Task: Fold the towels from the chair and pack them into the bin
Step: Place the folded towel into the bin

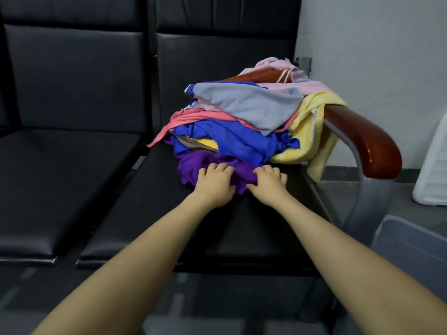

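The bin at four o'clock is cut off by the right edge, its inside unseen. Both hands' fingertips sink into the purple towel, so their grip is perhaps a pinch. Lower towels lie buried.

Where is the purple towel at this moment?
In the head view, the crumpled purple cloth towel lies at the front bottom of the towel pile on the black padded chair seat, under the left hand and right hand.
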### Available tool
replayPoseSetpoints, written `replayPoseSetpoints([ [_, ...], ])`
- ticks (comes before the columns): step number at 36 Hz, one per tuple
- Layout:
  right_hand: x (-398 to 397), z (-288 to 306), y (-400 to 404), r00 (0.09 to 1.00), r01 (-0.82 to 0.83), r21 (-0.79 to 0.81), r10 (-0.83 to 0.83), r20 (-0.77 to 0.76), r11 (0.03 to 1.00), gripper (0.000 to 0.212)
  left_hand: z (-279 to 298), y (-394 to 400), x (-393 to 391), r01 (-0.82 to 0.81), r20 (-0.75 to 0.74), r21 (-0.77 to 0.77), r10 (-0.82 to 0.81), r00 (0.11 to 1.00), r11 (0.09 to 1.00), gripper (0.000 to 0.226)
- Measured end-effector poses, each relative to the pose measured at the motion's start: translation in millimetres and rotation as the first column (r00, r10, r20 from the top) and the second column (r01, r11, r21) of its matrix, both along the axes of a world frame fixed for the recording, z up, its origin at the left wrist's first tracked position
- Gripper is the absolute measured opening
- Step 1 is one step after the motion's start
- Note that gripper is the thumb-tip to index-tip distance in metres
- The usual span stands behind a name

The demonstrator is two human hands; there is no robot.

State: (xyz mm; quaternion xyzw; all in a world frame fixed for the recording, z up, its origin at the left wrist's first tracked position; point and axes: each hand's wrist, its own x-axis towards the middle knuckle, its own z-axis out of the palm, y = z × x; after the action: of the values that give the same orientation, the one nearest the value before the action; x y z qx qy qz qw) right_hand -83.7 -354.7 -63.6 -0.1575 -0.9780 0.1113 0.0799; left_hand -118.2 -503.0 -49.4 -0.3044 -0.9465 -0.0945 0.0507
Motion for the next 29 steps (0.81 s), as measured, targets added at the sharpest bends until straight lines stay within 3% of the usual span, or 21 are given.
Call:
replayPoseSetpoints([
  [3, 1, -8, 0, 0.981, -0.022, -0.079, 0.006, -0.194, 0.997, 0.023, -8, 2, 0, -0.021, 0.029, 0.023, 0.02, 0.999, 1.0, 0.052],
  [7, 9, -4, -1, 0.916, -0.147, -0.253, 0.035, -0.401, 0.956, 0.012, -11, 6, 7, -0.034, 0.0, 0.188, 0.035, 0.999, 0.982, 0.05],
  [9, 12, 3, -1, 0.866, -0.252, -0.3, 0.076, -0.495, 0.92, 0.009, -5, 8, 10, -0.004, -0.041, 0.253, 0.015, 0.999, 0.967, 0.051],
  [12, 17, 15, 1, 0.786, -0.384, -0.251, 0.172, -0.594, 0.889, 0.018, 12, 10, 15, 0.024, -0.039, 0.328, -0.012, 0.999, 0.944, 0.052],
  [16, 27, 30, -1, 0.72, -0.479, -0.215, 0.241, -0.651, 0.851, 0.024, 33, 13, 19, 0.026, 0.076, 0.39, -0.06, 0.995, 0.92, 0.049],
  [21, 40, 46, -2, 0.684, -0.456, -0.148, 0.239, -0.689, 0.878, 0.021, 44, 12, 27, 0.024, 0.115, 0.412, -0.078, 0.99, 0.911, 0.013],
  [25, 50, 54, 6, 0.754, -0.309, -0.01, 0.238, -0.613, 0.951, 0.022, 45, 4, 26, 0.002, 0.166, 0.55, -0.112, 0.98, 0.835, 0.017],
  [29, 55, 56, 8, 0.824, -0.134, 0.202, 0.222, -0.522, 0.97, 0.03, 53, -2, 27, 0.054, 0.101, 0.534, -0.127, 0.987, 0.844, 0.015],
])
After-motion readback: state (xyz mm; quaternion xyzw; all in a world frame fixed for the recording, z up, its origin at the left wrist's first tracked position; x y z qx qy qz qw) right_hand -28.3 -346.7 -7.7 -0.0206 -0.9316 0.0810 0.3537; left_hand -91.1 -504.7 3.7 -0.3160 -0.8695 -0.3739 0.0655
